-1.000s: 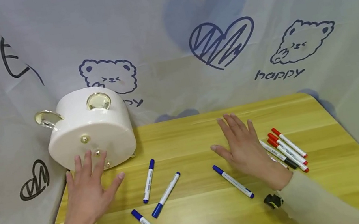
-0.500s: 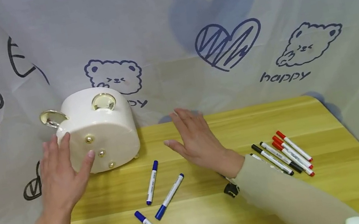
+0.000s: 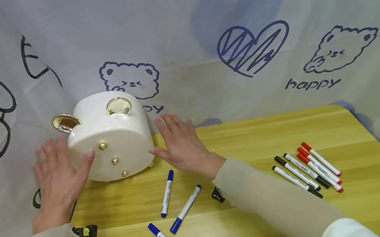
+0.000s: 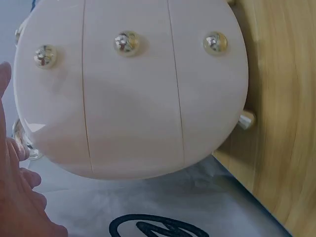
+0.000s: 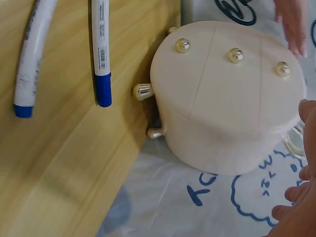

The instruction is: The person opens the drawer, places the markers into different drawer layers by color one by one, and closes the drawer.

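The right hand (image 3: pixel 183 147) has swung to the white box (image 3: pixel 116 133), at ten o'clock on the desk (image 3: pixel 254 136). With the left hand (image 3: pixel 57 180) at the box's eight o'clock, it's now between both hands, fingers out, holding nothing.

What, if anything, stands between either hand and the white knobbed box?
Nothing visible: the left hand and the right hand flank the white box. The nearest blue-capped marker lies on the table in front of it, not between it and either hand.
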The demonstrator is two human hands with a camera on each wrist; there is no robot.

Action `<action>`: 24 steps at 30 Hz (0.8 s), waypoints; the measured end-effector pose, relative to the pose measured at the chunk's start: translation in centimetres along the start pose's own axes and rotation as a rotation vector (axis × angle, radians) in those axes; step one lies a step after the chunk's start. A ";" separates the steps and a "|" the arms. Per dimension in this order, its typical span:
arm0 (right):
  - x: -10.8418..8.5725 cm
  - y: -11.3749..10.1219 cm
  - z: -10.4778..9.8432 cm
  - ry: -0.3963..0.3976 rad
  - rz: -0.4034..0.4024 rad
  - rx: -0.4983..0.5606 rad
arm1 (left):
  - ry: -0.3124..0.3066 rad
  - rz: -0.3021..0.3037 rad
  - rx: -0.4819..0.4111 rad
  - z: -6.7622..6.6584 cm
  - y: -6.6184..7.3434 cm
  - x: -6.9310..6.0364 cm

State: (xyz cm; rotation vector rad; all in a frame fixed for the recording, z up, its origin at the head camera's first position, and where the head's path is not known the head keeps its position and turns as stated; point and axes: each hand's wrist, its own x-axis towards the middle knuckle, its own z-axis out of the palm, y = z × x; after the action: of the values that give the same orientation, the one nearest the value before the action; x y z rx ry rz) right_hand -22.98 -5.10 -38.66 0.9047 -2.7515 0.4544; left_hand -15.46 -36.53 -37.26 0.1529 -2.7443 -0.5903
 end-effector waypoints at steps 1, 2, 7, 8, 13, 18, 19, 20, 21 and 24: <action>0.3 -0.3 0.1 -0.016 -0.001 -0.018 | -0.011 0.004 0.018 0.0 -0.1 0.1; 0.6 -0.5 0.2 -0.027 -0.008 -0.038 | -0.015 0.011 0.033 0.0 -0.2 0.3; 2.1 -1.7 0.4 -0.072 -0.067 -0.120 | -0.037 0.041 0.077 0.0 -0.2 0.9; 2.4 -2.0 0.4 -0.080 -0.076 -0.131 | -0.051 0.040 0.076 0.1 -0.2 1.0; 3.5 -2.8 1.0 -0.093 -0.104 -0.226 | -0.110 0.033 0.024 0.5 -0.1 1.1; 4.2 -2.9 1.2 -0.120 -0.131 -0.250 | -0.125 0.045 -0.020 0.9 0.1 1.2; 4.2 -2.9 1.2 -0.132 -0.134 -0.238 | -0.127 0.048 -0.022 0.9 0.2 1.2; 4.2 -2.9 1.2 -0.142 -0.140 -0.229 | -0.130 0.050 -0.023 1.0 0.4 1.1; 4.3 -2.9 1.2 -0.150 -0.143 -0.219 | -0.132 0.055 -0.023 1.0 0.5 1.1; 4.2 -2.8 1.2 -0.161 -0.143 -0.220 | -0.140 0.072 -0.012 1.1 0.9 1.0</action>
State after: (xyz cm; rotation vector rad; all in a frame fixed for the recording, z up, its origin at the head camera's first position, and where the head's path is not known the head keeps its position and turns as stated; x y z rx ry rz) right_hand -24.70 -9.94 -37.96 1.1124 -2.7803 0.0542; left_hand -16.86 -35.46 -37.54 0.0099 -2.8665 -0.6189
